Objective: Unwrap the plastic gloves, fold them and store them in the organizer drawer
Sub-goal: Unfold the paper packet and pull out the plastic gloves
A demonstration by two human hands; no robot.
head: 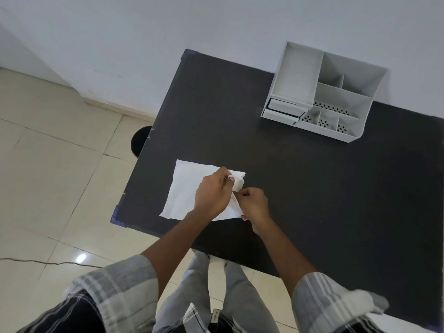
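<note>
- White plastic gloves (185,188) flat on dark table (312,200), steadying the fold
- left hand (212,194), right hand (252,203): fingers pinched on one corner; organizer (322,94) waits apart

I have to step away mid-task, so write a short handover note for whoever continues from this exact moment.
Left hand: pinching the white glove bundle.
Right hand: pinching its lower edge, pulling it apart.
A white sheet lies flat under both hands, at the table's near left corner.
Organizer stands at the far right, its drawer partly open.
Done: unwrapping begun.
Left: finish unwrapping, fold the gloves, put them in the drawer.
</note>
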